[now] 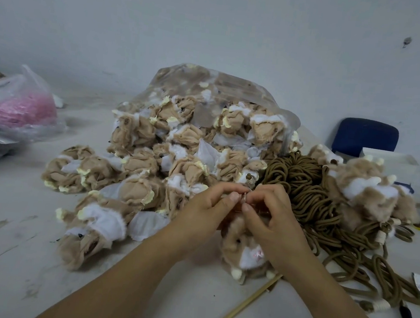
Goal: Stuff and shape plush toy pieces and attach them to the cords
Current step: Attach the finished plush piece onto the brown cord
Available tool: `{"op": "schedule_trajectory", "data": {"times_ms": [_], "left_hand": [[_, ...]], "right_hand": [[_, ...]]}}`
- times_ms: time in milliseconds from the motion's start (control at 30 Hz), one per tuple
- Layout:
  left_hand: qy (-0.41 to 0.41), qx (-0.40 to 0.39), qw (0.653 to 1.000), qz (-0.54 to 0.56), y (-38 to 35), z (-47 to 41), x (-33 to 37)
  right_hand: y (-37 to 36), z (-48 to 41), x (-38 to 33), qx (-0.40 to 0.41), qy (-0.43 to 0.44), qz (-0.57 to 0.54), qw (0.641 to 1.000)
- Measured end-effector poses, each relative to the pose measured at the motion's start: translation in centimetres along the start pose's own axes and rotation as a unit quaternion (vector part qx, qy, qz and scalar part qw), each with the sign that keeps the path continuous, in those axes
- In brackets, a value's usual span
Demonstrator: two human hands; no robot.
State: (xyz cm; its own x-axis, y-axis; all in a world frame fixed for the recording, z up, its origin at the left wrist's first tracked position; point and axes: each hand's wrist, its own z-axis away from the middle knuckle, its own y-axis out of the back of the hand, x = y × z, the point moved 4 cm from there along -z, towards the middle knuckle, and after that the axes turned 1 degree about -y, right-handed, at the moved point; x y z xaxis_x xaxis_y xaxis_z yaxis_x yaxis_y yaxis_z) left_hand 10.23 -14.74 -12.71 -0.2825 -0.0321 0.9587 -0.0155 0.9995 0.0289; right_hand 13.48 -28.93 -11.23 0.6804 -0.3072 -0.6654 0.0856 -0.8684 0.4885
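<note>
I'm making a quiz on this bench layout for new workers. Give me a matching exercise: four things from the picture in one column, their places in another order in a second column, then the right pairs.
Things
1. brown cords
2. wooden stick
3. blue chair
4. bag with pink filling

Places
A. at the far left of the table
B. lying slantwise near the table's front edge
C. heaped just right of the plush toy being worked on
D. beyond the table's right end, by the wall

Pairs: 1-C, 2-B, 3-D, 4-A
</note>
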Motion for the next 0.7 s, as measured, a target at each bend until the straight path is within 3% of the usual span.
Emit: {"op": "schedule_trajectory", "data": {"times_ms": [200, 400, 533, 700], "left_hand": [[-0.083, 0.015, 0.982, -0.171, 0.7, -0.3, 0.7], [-0.147, 0.033, 0.965, -0.213, 0.8, -0.2, 1.5], [-0.187, 0.021, 0.950, -0.250, 0.4, -0.1, 1.8], [-0.211, 0.029, 0.951, -0.226, 0.4, -0.1, 1.6]], "right_hand": [[0.2, 0.1, 0.3, -0.034, 0.005, -0.004, 0.999], [0.5, 0.2, 0.5, -0.066, -0.058, -0.079, 0.993], [0.5, 0.3, 1.3, -0.103, -0.123, -0.063, 0.985], [0.0, 0.2, 1.1, -0.134, -0.104, -0.081, 0.982]]}}
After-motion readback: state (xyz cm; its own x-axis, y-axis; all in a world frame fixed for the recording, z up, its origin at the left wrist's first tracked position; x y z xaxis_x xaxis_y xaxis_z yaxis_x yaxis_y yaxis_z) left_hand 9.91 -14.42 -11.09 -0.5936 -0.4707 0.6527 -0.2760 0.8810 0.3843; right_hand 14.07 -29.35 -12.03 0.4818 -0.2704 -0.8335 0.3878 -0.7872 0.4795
